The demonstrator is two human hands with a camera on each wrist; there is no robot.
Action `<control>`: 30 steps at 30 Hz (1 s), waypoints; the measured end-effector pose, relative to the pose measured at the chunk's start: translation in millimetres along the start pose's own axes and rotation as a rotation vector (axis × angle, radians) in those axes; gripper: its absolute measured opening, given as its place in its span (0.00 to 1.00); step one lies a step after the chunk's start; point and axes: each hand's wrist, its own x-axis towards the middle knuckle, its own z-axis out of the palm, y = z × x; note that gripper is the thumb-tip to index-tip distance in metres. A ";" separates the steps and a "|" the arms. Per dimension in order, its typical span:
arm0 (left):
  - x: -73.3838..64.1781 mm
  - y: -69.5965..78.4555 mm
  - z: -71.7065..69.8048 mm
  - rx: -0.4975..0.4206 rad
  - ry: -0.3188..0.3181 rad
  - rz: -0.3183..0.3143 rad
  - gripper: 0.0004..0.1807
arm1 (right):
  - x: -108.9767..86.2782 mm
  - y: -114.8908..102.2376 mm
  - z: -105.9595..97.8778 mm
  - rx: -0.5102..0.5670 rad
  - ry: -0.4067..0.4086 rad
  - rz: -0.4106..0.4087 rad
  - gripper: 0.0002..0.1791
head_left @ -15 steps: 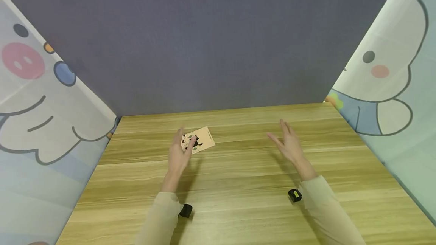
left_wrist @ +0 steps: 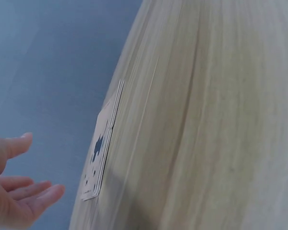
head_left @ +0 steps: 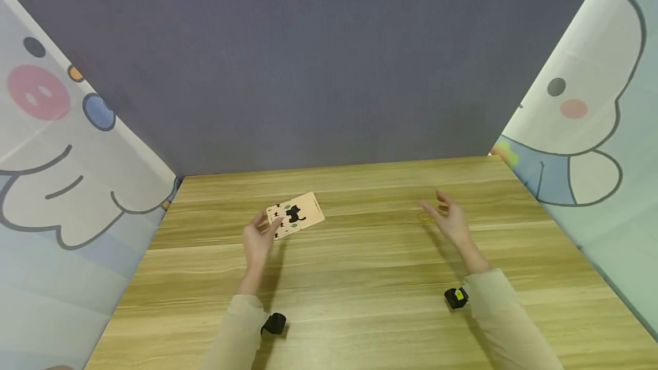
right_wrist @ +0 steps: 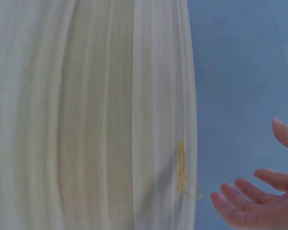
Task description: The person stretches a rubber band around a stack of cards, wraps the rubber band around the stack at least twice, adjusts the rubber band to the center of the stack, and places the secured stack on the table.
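Observation:
A thin cream-coloured set of cards or booklet [head_left: 305, 210] with a black cat printed on it lies on the table. Several layers show along its edge [left_wrist: 113, 127] in the left wrist view; whether they are bound, I cannot tell. My left hand [head_left: 258, 240] hovers by its left corner, thumb and fingers apart and loosely bent. The left wrist view shows this hand [left_wrist: 12, 201] holding nothing. Off to the right, my right hand [head_left: 453, 226] is held above the table with relaxed, spread fingers. Just left of it a yellow rubber band [right_wrist: 181, 165] lies on the wood, faint in the head view.
The wood-grain table [head_left: 360, 267] runs back to a dark grey panel [head_left: 329, 73]. Cartoon-printed curtains flank it, left [head_left: 77, 187] and right [head_left: 581, 141]. Black devices sit at the left wrist [head_left: 275, 323] and right wrist [head_left: 456, 298].
My left hand has drawn back leftward, uncovering the printed piece's left part. The right hand has shifted right and toward me, and a yellow band now shows where it was.

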 end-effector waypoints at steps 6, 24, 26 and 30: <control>7.3 -4.7 -3.6 -0.036 -0.047 -0.157 0.33 | 0.3 5.1 -7.6 0.036 -0.024 0.091 0.37; 31.1 -18.3 2.3 -0.049 -0.016 -0.329 0.40 | 17.0 28.2 -18.2 0.107 -0.028 0.284 0.32; 31.9 -17.5 4.0 -0.028 -0.024 -0.349 0.38 | 19.3 31.0 -18.1 0.123 -0.032 0.305 0.33; 33.2 -18.7 7.8 -0.011 -0.014 -0.344 0.36 | 22.5 35.4 -17.8 0.136 -0.052 0.337 0.34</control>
